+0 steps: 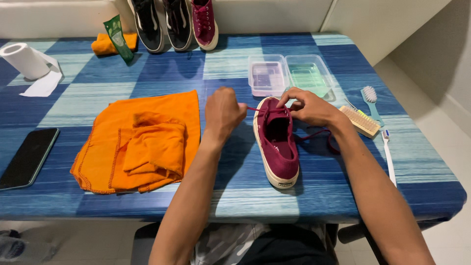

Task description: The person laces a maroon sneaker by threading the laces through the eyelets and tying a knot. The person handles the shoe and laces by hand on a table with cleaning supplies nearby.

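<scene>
I'm at home, at a table [343, 191] covered in a blue checked cloth and pushed against a pale padded bench back [274, 14]. Household bits lie around: a roll of toilet paper [24, 60], my phone [28, 158], orange rags [142, 142], scrub brushes [360, 121] and shoes lined up (three of them) [177, 22] along the far edge.

- The shoe [277, 142] sits mid-table [245, 196].
- A cloth [142, 140] lies at its 9 o'clock, a phone [28, 157] beyond.
- Two tubs [289, 73] stand at 12 o'clock.
- Brushes [365, 115] lie at 3 o'clock.
</scene>
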